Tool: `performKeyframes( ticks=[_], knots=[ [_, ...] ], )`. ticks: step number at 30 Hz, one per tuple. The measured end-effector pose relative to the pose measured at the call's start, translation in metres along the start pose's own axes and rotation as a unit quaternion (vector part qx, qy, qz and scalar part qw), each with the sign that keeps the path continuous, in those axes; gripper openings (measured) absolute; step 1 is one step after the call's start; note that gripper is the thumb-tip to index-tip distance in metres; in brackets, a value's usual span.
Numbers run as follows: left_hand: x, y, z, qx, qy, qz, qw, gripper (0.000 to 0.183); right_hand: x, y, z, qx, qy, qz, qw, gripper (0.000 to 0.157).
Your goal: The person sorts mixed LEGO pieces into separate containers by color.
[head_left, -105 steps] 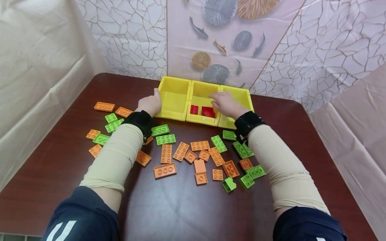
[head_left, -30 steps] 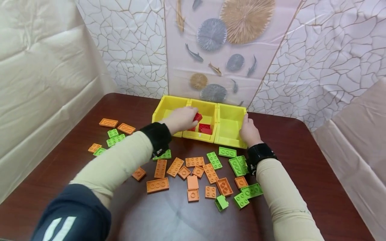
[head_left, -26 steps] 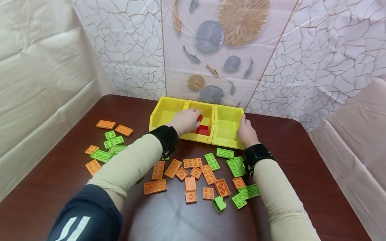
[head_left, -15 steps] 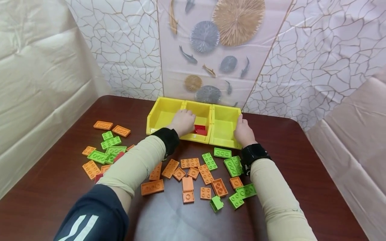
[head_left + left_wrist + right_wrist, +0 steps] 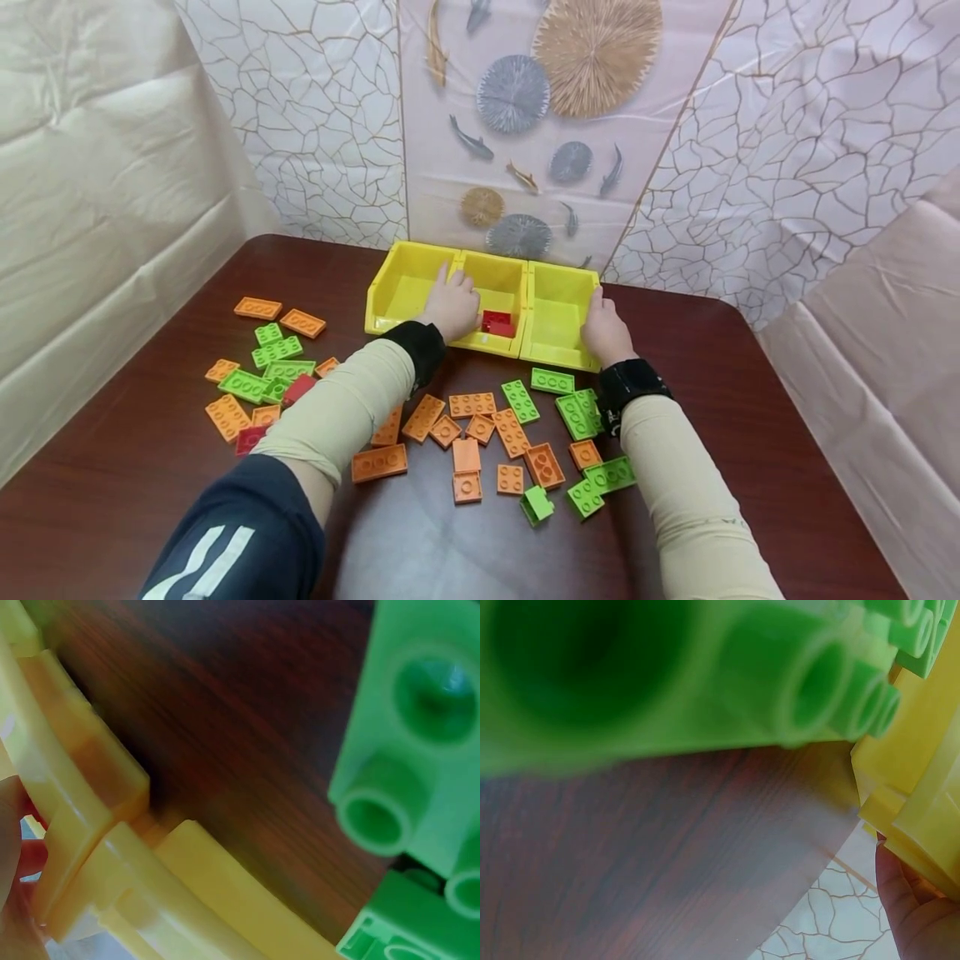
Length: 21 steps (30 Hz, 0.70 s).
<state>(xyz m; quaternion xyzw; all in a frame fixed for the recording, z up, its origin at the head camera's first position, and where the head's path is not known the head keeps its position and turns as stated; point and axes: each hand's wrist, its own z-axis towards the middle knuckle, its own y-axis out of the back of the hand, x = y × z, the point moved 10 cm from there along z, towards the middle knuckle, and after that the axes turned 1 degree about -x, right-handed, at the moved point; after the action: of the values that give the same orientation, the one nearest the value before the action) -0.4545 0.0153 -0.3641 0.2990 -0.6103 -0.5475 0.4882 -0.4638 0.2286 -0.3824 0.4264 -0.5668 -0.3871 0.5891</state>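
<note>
Black-banded at the wrist, left hand (image 5: 452,308) across the divider between the left and middle compartments of a yellow three-compartment plastic bin (image 5: 558,325); loosely spread, index finger toward the back, no brick visible in its grasp, space under the palm hidden. Immediately right of it, by the thumb side: small red rectangular plastic bricks (image 5: 498,323), low at the front of the middle compartment, long side roughly parallel to the front wall. Left hand clearly nearer. At the bin's right end, right hand (image 5: 607,329), narrow, clasping the outer wall. Edges to mind: divider under the left hand, second divider just right of the red bricks, wall in front; open room mostly upward. Farther out, on the dark reddish-brown wood-grained desk (image 5: 420,542): green studded plastic bricks (image 5: 520,402) and orange studded plastic bricks (image 5: 472,405) on the bin's near side, more of both to the left, plus two loose red plastic bricks (image 5: 298,388) beside the beige left sleeve (image 5: 337,408), partly hidden by it.
</note>
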Motion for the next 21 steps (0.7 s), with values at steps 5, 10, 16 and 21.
performKeyframes(
  ticks=[5, 10, 16, 21],
  knots=[
    [-0.001, -0.001, -0.005, 0.017, -0.004, -0.022, 0.9996, 0.048, 0.000, 0.001, -0.001, -0.009, 0.009, -0.007, 1.000, 0.066],
    [0.015, 0.017, -0.023, 0.007, -0.009, -0.094, 0.9955, 0.046, 0.003, -0.002, 0.001, -0.011, 0.013, -0.001, 1.000, 0.067],
    [0.049, 0.046, -0.070, 0.000, -0.069, -0.108, 0.9917, 0.043, 0.001, -0.002, 0.003, -0.008, 0.009, -0.005, 1.000, 0.067],
    [0.090, 0.045, -0.121, 0.000, -0.095, -0.101, 0.9903, 0.040, 0.004, -0.003, 0.004, -0.005, 0.015, -0.005, 1.000, 0.067]
  ],
)
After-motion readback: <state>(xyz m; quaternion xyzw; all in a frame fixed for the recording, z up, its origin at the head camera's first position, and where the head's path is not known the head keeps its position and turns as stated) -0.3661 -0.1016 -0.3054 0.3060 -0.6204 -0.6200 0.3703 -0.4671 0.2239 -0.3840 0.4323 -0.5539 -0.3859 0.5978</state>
